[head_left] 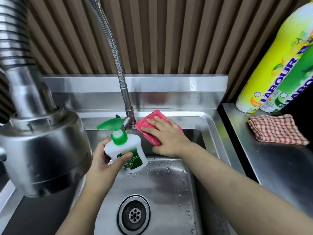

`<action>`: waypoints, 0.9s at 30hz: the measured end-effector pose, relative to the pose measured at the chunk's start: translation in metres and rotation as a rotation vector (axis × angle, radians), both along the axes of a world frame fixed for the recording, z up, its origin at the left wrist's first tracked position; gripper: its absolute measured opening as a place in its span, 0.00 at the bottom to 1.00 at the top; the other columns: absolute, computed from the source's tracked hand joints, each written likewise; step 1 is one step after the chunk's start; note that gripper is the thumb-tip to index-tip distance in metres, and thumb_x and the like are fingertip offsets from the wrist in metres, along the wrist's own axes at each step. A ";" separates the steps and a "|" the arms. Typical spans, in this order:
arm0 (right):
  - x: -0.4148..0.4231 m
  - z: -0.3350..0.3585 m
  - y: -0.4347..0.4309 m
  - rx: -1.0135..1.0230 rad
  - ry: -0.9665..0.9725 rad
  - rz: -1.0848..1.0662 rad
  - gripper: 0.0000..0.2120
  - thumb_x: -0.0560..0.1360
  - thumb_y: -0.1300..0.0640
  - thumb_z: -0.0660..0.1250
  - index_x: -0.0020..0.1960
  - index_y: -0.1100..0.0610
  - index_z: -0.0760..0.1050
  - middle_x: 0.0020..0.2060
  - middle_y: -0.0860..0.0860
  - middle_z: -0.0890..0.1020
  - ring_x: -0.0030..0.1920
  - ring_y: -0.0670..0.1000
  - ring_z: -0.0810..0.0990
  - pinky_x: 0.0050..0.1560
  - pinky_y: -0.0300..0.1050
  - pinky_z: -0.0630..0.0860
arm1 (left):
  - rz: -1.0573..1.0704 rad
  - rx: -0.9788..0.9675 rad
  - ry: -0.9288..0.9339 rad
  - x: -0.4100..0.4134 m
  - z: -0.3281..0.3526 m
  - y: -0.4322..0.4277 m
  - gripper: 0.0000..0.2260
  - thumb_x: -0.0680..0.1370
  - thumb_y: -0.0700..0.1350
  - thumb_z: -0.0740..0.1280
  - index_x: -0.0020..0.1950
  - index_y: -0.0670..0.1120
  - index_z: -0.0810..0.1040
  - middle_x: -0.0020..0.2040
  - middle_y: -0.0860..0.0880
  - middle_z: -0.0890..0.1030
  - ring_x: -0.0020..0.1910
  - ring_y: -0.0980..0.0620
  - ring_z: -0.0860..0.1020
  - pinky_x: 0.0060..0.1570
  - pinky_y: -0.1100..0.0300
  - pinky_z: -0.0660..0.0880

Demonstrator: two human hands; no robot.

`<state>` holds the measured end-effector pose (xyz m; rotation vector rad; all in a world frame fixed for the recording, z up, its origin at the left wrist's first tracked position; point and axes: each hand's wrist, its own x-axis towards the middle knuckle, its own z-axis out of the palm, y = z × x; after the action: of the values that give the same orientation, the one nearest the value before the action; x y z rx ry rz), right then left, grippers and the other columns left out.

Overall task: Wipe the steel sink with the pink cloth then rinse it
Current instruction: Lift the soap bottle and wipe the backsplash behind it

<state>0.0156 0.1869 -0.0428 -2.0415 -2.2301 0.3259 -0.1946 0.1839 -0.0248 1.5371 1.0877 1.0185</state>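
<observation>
Pink cloth (153, 131): soft, limp, probably damp; right hand (165, 135) presses it flat, palm open, onto the sink (210, 123) ledge.
Soap bottle (126, 152): light, slick plastic; left hand (103, 161) grip wrapped round its body.

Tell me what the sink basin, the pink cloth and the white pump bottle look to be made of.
Sink basin: brushed stainless steel by its grey sheen, reflections and beaded droplets. Pink cloth: soft fuzzy fabric, probably microfibre, from its plush edge. White pump bottle with green pump: smooth, slightly glossy plastic, apparently.
</observation>
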 end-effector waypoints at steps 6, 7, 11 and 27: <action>-0.014 -0.008 0.003 0.079 0.057 -0.142 0.29 0.76 0.34 0.47 0.75 0.41 0.51 0.77 0.44 0.50 0.76 0.46 0.44 0.74 0.54 0.41 | 0.019 0.025 0.028 -0.004 -0.007 0.009 0.20 0.66 0.34 0.74 0.49 0.54 0.75 0.40 0.62 0.82 0.36 0.66 0.77 0.36 0.74 0.72; -0.011 -0.012 -0.001 0.104 0.059 -0.248 0.29 0.77 0.34 0.44 0.75 0.42 0.50 0.77 0.44 0.50 0.76 0.46 0.44 0.74 0.54 0.42 | 0.023 0.027 0.025 -0.004 -0.007 0.010 0.20 0.66 0.34 0.75 0.49 0.54 0.75 0.40 0.62 0.82 0.36 0.66 0.77 0.36 0.74 0.72; -0.019 -0.017 0.009 0.107 0.032 -0.509 0.25 0.81 0.44 0.43 0.77 0.47 0.46 0.77 0.47 0.46 0.76 0.51 0.40 0.73 0.57 0.39 | 0.007 0.031 0.018 -0.002 -0.010 0.013 0.20 0.64 0.38 0.77 0.49 0.55 0.75 0.41 0.60 0.82 0.36 0.64 0.77 0.36 0.73 0.73; 0.054 0.008 -0.019 -0.122 -0.258 -0.543 0.26 0.80 0.41 0.38 0.76 0.45 0.39 0.77 0.46 0.42 0.76 0.49 0.41 0.69 0.65 0.32 | -0.068 0.015 0.011 0.021 -0.015 0.006 0.20 0.55 0.58 0.74 0.45 0.65 0.76 0.43 0.57 0.82 0.41 0.53 0.77 0.45 0.54 0.76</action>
<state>0.0694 0.1677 -0.0346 -2.7769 -1.6916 0.1539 -0.1741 0.1896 -0.0397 1.5832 1.0306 0.9748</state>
